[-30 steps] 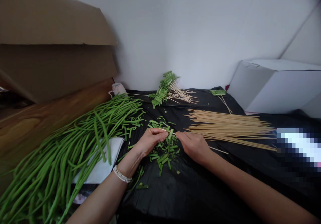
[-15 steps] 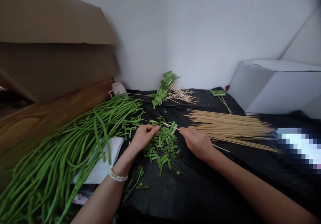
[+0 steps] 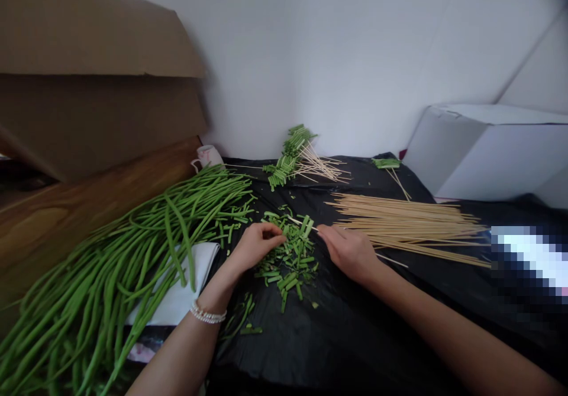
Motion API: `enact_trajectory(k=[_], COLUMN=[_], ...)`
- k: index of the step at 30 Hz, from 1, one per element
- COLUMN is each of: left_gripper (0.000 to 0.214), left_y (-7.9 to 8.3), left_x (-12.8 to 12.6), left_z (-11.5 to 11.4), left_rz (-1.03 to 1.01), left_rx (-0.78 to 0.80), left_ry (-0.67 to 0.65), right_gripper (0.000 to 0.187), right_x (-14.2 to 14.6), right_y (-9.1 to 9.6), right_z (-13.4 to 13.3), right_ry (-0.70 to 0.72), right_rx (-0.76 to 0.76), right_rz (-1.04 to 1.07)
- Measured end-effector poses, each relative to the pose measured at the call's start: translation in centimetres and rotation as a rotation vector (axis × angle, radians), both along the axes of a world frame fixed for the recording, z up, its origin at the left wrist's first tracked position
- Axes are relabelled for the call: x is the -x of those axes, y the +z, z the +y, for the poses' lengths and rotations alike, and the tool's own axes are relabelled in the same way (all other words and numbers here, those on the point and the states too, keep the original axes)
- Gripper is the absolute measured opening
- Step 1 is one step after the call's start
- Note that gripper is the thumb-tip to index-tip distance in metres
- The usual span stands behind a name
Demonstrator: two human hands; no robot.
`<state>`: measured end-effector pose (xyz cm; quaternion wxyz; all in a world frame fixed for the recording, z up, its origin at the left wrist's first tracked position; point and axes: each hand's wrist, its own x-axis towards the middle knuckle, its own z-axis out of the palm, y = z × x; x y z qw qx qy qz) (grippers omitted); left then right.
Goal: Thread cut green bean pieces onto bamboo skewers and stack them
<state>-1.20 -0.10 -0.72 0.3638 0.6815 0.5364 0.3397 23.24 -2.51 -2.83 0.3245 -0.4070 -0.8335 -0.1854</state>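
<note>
My right hand (image 3: 348, 251) is closed around a bamboo skewer (image 3: 295, 221), which points left and has a few cut pieces of long bean (image 3: 306, 225) threaded across it. Over the left side of a loose pile of cut green bean pieces (image 3: 290, 263), my left hand (image 3: 257, 245) has thumb and fingertips drawn together in a pinch. Whatever lies between those fingertips is too small to make out. The skewer's rear end (image 3: 393, 260) shows behind my right hand.
Whole long beans (image 3: 133, 254) spread across the left. Bare bamboo skewers (image 3: 412, 224) lie at right. Threaded bean skewers (image 3: 288, 156) are stacked at the back, with another one (image 3: 386, 164) farther right. A mug (image 3: 208, 156), cardboard box (image 3: 102, 29) and white box (image 3: 483, 153) stand around the black-covered surface (image 3: 337, 337).
My left hand has moved slightly right and down, its fingertips now lower against the cut bean pieces. My right hand and the skewer stay nearly still.
</note>
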Motion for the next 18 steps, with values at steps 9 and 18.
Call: enact_trajectory(k=[9, 18], left_gripper=[0.028, 0.029], left_y=[0.65, 0.75], left_x=[-0.27, -0.3], left_z=[-0.04, -0.11], left_rz=[-0.639, -0.742], left_rx=[0.341, 0.44], left_ry=[0.001, -0.042], right_gripper=[0.022, 0.023], right_x=[0.32, 0.29], right_y=[0.52, 0.21], right_z=[-0.45, -0.38], right_ry=[0.022, 0.03], right_rx=[0.036, 0.052], right_rz=[-0.017, -0.042])
